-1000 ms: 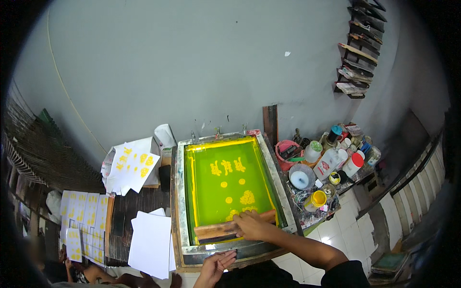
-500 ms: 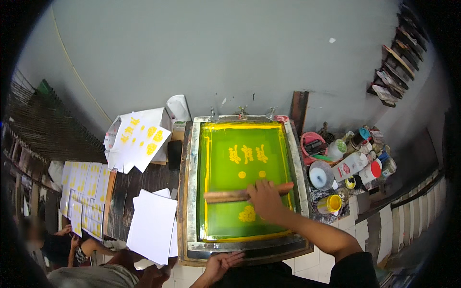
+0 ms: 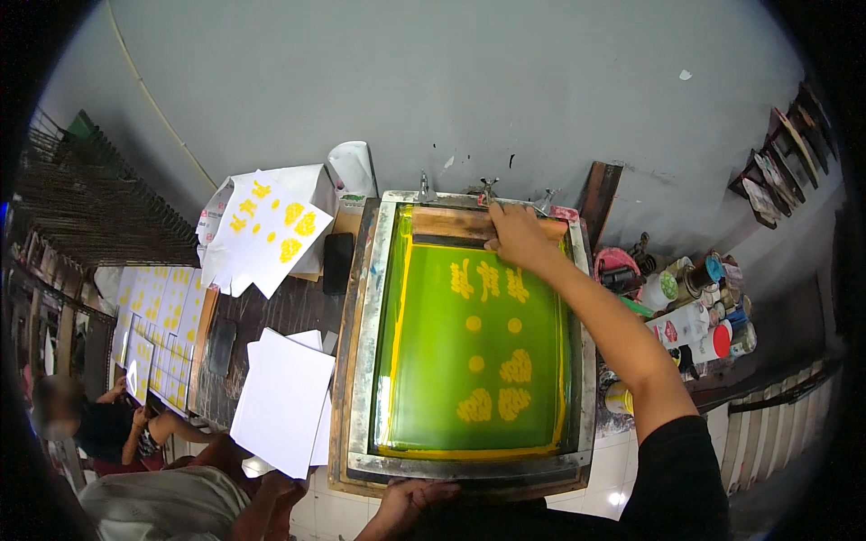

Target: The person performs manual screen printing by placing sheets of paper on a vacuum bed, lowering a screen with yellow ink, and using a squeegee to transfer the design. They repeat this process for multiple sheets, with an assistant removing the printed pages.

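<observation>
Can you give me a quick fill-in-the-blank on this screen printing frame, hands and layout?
1. The right hand grips the wooden squeegee at the ____ end of the screen.
2. The left hand rests on the frame's ____ edge.
3. The stack of blank white sheets lies to the ____ of the frame.
4. The mesh is green and the printed shapes are ____.

Missing words: far; near; left; yellow

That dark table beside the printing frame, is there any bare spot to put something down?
A bare strip of the dark table lies between the printed sheets, the blank paper stack and the screen frame. The shelf right of the frame is crowded with ink pots.
</observation>
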Demonstrator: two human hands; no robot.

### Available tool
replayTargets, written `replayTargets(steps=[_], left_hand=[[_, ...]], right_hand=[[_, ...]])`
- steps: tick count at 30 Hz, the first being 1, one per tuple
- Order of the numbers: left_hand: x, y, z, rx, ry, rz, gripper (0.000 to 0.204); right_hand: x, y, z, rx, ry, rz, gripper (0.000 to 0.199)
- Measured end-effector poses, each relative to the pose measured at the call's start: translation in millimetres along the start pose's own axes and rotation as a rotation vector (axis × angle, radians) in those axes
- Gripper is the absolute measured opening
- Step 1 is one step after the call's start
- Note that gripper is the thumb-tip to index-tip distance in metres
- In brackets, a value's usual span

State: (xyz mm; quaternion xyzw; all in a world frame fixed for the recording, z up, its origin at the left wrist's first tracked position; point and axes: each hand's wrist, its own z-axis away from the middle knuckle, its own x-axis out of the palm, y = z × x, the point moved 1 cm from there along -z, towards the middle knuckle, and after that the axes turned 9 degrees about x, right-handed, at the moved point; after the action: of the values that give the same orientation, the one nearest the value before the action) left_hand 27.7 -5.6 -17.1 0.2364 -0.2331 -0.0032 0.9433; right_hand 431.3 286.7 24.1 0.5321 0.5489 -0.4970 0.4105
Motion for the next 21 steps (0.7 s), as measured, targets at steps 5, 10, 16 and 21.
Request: replayTargets(steps=[5,10,16,21], left_hand=[[0,-6,-1,0.197,-0.096,0.16,0.038],[-7,-14,-7,0.154,-0.11,0.15,0.039],[-8,-15,-9,0.234,-0.202,0.142,0.043],[-13,-18,-11,0.258,-0.259,0.15,0.038]], right_hand=[[-10,14,-24,0.073,-0.083,-0.097,0.039],[-9,16,-26,0.062,-0.029,-0.083,0.036],[-8,-4,15,0.053,-0.095,-0.042,0.036],[-19,-49,112,0.085,-0.116,-0.097,0.034]])
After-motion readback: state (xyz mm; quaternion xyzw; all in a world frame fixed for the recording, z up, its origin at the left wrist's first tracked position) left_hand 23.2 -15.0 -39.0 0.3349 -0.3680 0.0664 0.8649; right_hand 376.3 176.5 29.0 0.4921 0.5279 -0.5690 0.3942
